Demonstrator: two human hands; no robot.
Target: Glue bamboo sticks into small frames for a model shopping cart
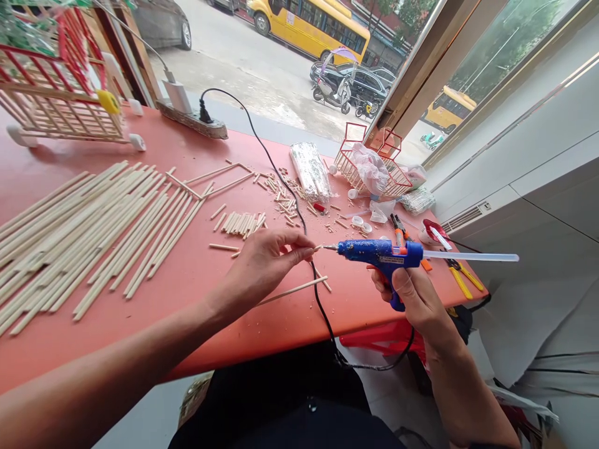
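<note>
My right hand [418, 302] grips the handle of a blue glue gun [374, 251], which points left. A clear glue stick [472, 255] juts from the gun's rear. My left hand [262, 265] is closed in a pinch at the gun's metal nozzle [330, 247]. Between its fingertips shows the end of a small pale piece that looks like a short wooden stick, mostly hidden. Below the left hand a longer thin stick [299, 289] lies on the red table [262, 337]. Short cut sticks [241, 223] lie just beyond that hand.
Long wooden sticks [93, 231] cover the table's left. Model carts of sticks [70, 106] stand at far left and back right [374, 165]. A black cord [266, 149] runs from a power strip [191, 118] across the table. Yellow-handled pliers [461, 277] lie near the right edge.
</note>
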